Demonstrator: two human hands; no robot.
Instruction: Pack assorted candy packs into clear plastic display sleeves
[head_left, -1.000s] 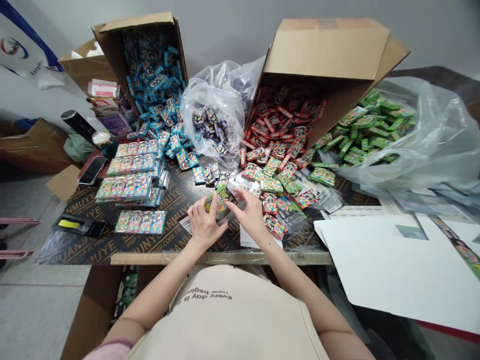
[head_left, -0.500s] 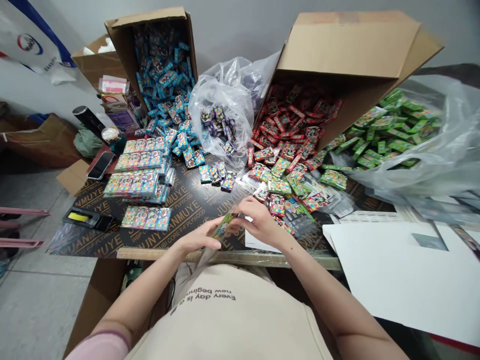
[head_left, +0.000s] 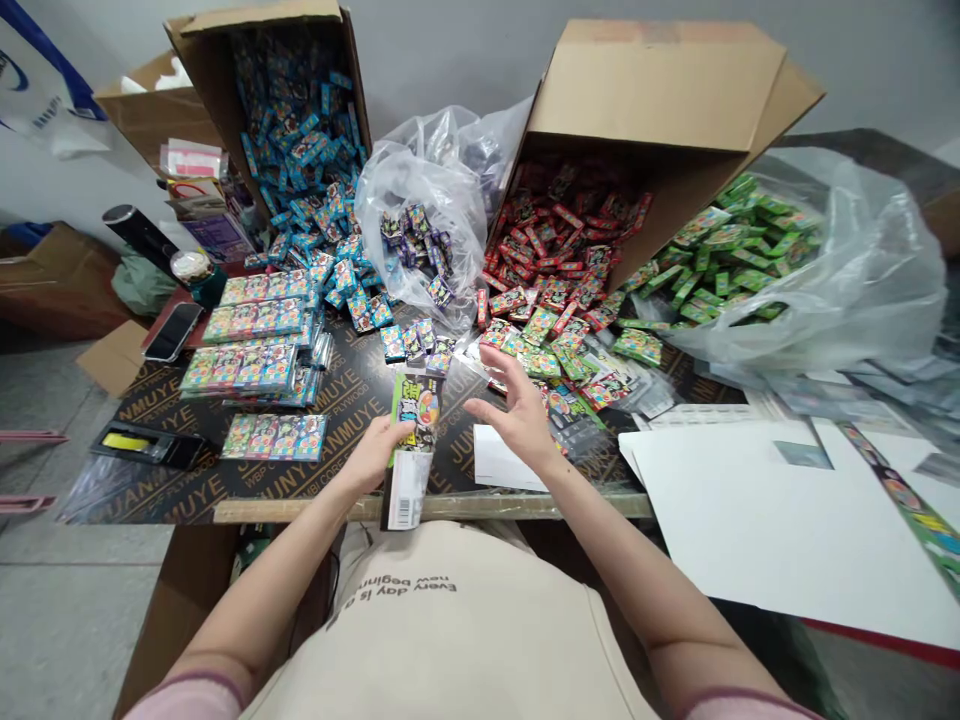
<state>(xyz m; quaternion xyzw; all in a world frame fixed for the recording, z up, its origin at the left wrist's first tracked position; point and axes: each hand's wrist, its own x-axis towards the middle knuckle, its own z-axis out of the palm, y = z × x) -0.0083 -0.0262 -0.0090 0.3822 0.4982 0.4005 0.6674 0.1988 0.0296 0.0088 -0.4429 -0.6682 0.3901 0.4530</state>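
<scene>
My left hand [head_left: 377, 450] grips a flat printed plastic pouch [head_left: 415, 412] by its left edge, thumb on top. The pouch is green and black with a white panel and barcode at its lower end. My right hand [head_left: 517, 410] is open to the right of it, fingers apart and empty, over the near edge of the small red boxes [head_left: 555, 295] and green boxes [head_left: 637, 347]. Beyond the pouch lie a few small purple boxes [head_left: 441, 352]. A white card [head_left: 506, 460] rests below my right hand.
Wrapped four-box packs [head_left: 240, 368] are stacked at left, with a single pack [head_left: 274, 437] nearer. Cartons of blue boxes [head_left: 300, 150] and red boxes stand behind. A clear bag [head_left: 847, 250] holds green boxes. White sheets [head_left: 750, 520] cover the right side; a phone [head_left: 173, 331] lies left.
My right hand has let go of the pouch and moved right, its fingers spreading. The pouch, still in my left hand, now faces up with its printed front showing. The whole view has shifted slightly.
</scene>
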